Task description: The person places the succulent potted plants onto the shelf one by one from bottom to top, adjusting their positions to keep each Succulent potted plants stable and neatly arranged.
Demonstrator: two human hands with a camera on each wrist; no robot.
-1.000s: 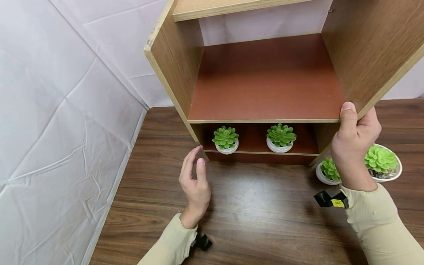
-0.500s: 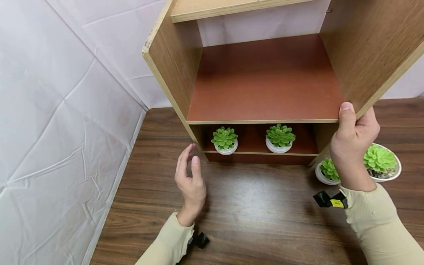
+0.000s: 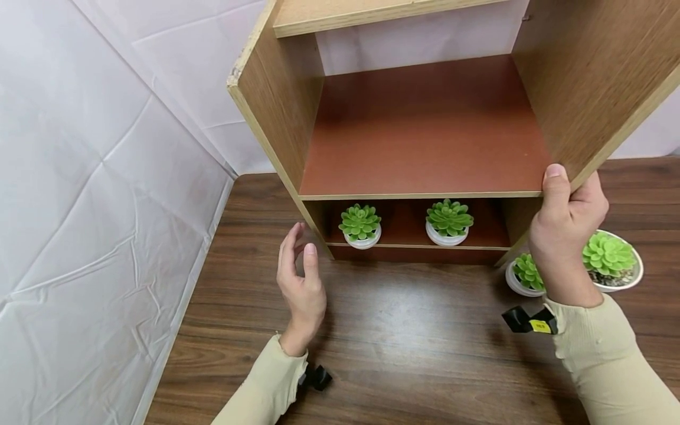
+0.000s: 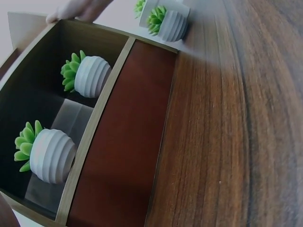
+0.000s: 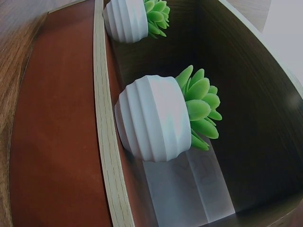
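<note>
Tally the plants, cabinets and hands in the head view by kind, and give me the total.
Plants: 4
Cabinet: 1
Hands: 2
Total: 7

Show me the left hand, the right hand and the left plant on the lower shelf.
Left hand [image 3: 303, 290]: head view, middle of the hand.
Right hand [image 3: 567, 227]: head view, middle of the hand.
Left plant [image 3: 360, 224]: head view, green leaves.
</note>
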